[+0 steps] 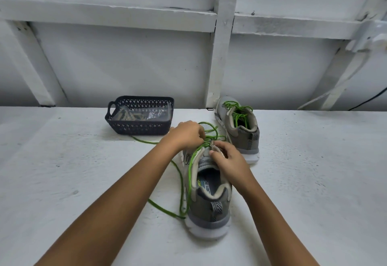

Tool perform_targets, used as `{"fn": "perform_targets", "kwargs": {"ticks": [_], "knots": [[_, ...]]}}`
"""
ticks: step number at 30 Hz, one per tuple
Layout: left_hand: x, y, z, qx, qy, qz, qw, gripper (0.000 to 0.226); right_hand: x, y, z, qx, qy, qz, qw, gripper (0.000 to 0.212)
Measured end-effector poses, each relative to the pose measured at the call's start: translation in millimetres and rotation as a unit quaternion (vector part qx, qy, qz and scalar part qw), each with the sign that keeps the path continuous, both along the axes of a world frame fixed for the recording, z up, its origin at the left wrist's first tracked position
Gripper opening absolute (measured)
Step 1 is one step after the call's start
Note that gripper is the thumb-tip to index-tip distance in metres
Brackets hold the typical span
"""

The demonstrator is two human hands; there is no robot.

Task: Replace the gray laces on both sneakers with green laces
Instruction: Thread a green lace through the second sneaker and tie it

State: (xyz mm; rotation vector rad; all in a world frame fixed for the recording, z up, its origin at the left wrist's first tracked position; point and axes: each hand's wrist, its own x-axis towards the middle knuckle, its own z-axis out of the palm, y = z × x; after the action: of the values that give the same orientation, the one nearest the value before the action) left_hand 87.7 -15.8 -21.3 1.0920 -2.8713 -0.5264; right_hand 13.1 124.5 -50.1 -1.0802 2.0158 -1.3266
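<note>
Grey near sneaker [217,207], insole print partly legible: "ORY FO". Left hand [186,134] pinching green lace [190,173] at eyelets; right hand [229,159] gripping the upper alongside.

Setting: a bare utility or storage-type room; the exact kind cannot be determined. Indicators: a rough white-painted work surface [62,182], a panelled wall [125,60] braced by white-painted beams [223,56], and a loose black cable [368,100] at the right edge.
</note>
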Motion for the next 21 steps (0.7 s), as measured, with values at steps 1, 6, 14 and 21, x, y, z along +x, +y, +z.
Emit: {"fn": "perform_targets", "kwargs": {"ticks": [1,6,14,21], "knots": [[-2,0,0,-0.017,0.001,-0.002,1.000,0.022,0,-1,0,0.002,0.008,0.000,1.000,0.036],[-2,7,1,-0.119,-0.036,0.007,0.992,0.019,-1,-4,-4,0.003,0.024,-0.014,1.000,0.031],[43,1,25,0.270,0.260,-0.004,0.927,0.016,0,-2,-4,-0.012,0.010,-0.013,1.000,0.016],[75,-12,42,0.524,0.403,-0.040,0.749,0.020,0,-2,-5,-0.011,0.012,-0.017,1.000,0.021]]}}
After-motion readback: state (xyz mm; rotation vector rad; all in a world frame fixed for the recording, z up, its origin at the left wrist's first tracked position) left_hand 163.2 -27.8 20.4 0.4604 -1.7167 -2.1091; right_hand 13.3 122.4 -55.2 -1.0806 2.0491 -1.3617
